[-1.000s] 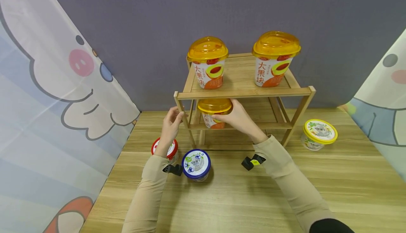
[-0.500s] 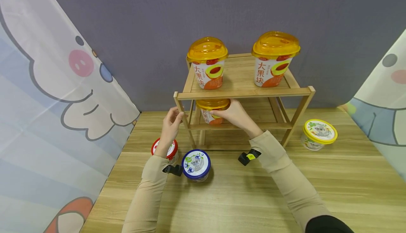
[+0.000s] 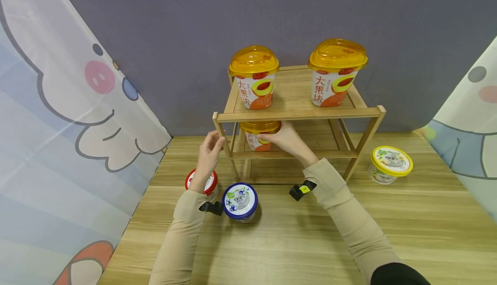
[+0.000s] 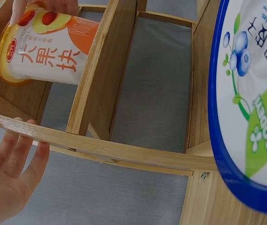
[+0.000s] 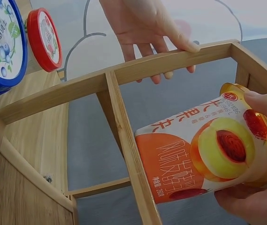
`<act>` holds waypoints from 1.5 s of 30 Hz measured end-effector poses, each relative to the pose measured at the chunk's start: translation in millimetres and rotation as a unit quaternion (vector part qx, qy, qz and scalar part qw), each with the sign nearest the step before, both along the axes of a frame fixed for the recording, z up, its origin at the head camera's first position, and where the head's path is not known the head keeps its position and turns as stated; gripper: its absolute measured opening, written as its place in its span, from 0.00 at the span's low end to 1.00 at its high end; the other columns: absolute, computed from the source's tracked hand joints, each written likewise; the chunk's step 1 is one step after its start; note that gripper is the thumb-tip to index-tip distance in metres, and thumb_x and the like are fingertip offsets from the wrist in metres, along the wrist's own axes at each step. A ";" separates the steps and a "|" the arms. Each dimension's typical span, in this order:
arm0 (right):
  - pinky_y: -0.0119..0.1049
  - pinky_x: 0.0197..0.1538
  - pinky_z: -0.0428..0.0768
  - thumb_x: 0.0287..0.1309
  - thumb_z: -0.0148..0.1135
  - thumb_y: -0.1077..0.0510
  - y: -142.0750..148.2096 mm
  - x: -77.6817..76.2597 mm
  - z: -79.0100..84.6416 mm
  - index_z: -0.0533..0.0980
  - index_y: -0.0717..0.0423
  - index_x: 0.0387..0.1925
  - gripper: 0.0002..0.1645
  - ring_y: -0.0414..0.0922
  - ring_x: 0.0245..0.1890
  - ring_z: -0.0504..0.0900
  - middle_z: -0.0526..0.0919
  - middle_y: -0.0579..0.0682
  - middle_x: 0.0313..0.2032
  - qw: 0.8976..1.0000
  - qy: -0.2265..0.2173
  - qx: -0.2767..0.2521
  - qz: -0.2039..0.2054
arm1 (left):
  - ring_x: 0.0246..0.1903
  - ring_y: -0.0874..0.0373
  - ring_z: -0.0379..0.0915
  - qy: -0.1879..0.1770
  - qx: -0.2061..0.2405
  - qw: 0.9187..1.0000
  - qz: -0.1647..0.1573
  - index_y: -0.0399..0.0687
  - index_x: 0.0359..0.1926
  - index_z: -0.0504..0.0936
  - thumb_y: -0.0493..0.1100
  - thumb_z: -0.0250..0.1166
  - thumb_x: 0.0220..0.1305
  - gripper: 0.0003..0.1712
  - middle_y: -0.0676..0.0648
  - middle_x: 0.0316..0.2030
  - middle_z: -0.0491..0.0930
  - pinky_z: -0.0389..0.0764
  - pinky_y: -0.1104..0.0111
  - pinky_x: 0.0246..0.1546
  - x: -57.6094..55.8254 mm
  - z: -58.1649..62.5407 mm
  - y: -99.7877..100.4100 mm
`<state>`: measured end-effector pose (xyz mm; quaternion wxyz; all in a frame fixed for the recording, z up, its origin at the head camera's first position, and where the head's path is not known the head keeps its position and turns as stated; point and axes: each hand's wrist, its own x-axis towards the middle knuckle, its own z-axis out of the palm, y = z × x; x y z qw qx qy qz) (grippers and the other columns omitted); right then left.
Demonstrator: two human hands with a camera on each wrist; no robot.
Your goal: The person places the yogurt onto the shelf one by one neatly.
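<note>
Wooden rack (image 3: 299,115), three tubs (image 3: 240,201) on table (image 3: 295,246)

On the head feed I look forward and down from the near side, far enough back to take in the whole wooden rack (image 3: 299,115), just off centre toward one o'clock. My left wrist camera (image 3: 211,208) sits close, rolled so the lower-shelf amber-lidded cup (image 4: 53,49) points its top toward nine; a blue-lidded cup (image 4: 253,103) looms at three. My right wrist camera (image 3: 298,192) is rolled oppositely, that top toward two. Both wrist feeds share these cups, the rack, left hand (image 3: 208,156) and right hand (image 3: 286,139).
</note>
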<state>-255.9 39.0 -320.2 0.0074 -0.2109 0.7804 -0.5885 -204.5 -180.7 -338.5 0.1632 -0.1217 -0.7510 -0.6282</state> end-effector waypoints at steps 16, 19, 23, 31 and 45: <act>0.40 0.55 0.69 0.45 0.67 0.57 -4.7 -1.5 0.8 0.55 0.54 0.62 0.45 0.49 0.54 0.69 0.67 0.54 0.55 1.000 -0.016 -0.006 0.003 | 0.38 0.50 0.72 0.000 0.003 1.000 -0.001 0.27 0.48 0.67 0.33 0.48 0.65 0.14 0.25 0.39 0.70 0.75 0.64 0.42 -0.4 0.1 0.0; 0.40 0.55 0.69 0.45 0.67 0.57 -5.3 -2.0 0.3 0.55 0.54 0.62 0.44 0.49 0.54 0.69 0.67 0.54 0.55 1.000 -0.011 -0.009 0.003 | 0.39 0.45 0.71 -0.002 0.005 1.000 -0.003 0.28 0.48 0.67 0.33 0.48 0.65 0.13 0.24 0.39 0.69 0.75 0.63 0.43 -1.2 -0.1 -0.2; 0.40 0.55 0.68 0.46 0.67 0.57 -5.8 -1.2 -0.5 0.54 0.54 0.62 0.44 0.49 0.54 0.68 0.67 0.54 0.56 1.000 -0.007 -0.009 0.007 | 0.39 0.45 0.70 -0.003 0.006 1.000 -0.003 0.28 0.48 0.67 0.33 0.48 0.65 0.13 0.25 0.39 0.70 0.75 0.63 0.43 -1.1 -0.3 -0.4; 0.41 0.57 0.67 0.46 0.67 0.58 -5.7 1.5 -2.6 0.56 0.55 0.61 0.43 0.50 0.54 0.68 0.67 0.55 0.55 0.999 0.012 -0.024 0.018 | 0.40 0.41 0.69 -0.002 0.008 1.000 -0.006 0.25 0.49 0.66 0.32 0.48 0.65 0.15 0.24 0.39 0.69 0.75 0.65 0.42 -0.6 0.0 -0.2; 0.49 0.56 0.66 0.50 0.63 0.54 2.6 14.7 -6.0 0.56 0.56 0.62 0.40 0.52 0.55 0.67 0.67 0.57 0.55 1.000 0.020 -0.023 -0.006 | 0.35 0.59 0.72 0.003 0.008 1.000 -0.003 0.28 0.48 0.67 0.32 0.48 0.65 0.13 0.26 0.38 0.70 0.75 0.70 0.40 -2.9 -2.4 -0.7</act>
